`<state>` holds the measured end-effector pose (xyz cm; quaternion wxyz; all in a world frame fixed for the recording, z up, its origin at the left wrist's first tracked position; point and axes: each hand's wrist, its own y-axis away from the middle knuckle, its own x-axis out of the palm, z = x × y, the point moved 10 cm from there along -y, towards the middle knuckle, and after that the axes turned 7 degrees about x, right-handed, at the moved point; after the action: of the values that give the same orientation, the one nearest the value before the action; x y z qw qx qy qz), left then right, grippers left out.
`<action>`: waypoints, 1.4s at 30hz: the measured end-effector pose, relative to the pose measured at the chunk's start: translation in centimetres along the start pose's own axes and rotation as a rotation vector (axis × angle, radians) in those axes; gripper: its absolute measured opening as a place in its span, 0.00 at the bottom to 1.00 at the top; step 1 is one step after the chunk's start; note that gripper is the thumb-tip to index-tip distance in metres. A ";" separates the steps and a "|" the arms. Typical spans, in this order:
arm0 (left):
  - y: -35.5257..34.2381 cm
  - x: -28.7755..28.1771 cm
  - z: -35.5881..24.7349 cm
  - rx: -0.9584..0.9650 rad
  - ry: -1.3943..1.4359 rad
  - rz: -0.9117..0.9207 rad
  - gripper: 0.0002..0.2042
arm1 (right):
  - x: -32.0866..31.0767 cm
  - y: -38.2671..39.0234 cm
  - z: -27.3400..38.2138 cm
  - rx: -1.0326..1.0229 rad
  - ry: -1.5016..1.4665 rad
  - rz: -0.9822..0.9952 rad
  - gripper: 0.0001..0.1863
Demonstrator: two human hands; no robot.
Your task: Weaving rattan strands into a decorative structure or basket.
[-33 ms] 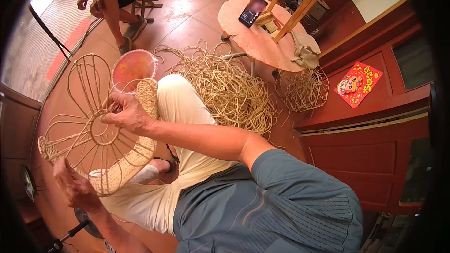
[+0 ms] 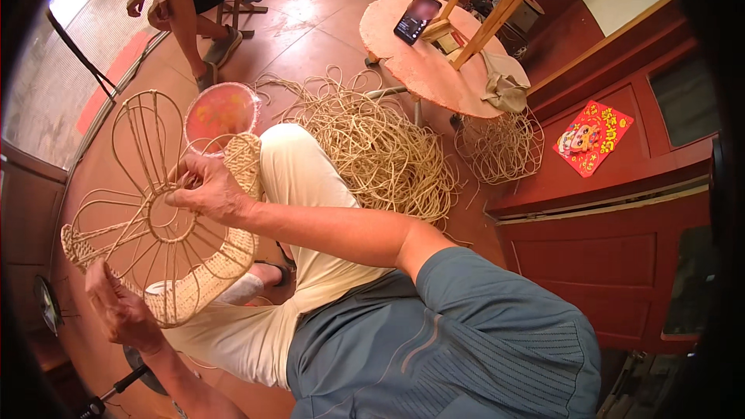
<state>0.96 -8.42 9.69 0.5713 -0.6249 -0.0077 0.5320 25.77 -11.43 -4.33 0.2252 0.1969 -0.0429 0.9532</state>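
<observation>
A flower-shaped wicker frame (image 2: 172,223) of thin brown spokes looped round a central ring is held up on the left, over my lap. A woven pale band runs along its lower and right edge. My left hand (image 2: 124,312) is closed on the lower left of that band, its fingers partly hidden. Near the central ring, my right hand (image 2: 208,192) is closed in a pinch on the spokes, its forearm crossing above my thighs. Beyond my raised knee, a large tangled heap of pale cord (image 2: 380,147) lies on the floor.
A red round tub (image 2: 223,112) stands beyond the frame. The pink-topped table (image 2: 388,31) carries a phone (image 2: 417,18), a wooden stool (image 2: 497,12) and a cloth (image 2: 508,89). Another person (image 2: 190,8) sits at the far left. Red doors (image 2: 590,256) line the right side.
</observation>
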 end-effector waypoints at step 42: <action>-1.8 5.0 -3.8 0.105 0.522 0.163 0.06 | -2.2 10.9 6.2 -0.597 1.002 -0.155 0.16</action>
<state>6.75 -7.41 6.88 0.5407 -0.7090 0.2178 0.3969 24.88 -23.14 0.56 0.3329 -0.3467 -0.1832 0.8576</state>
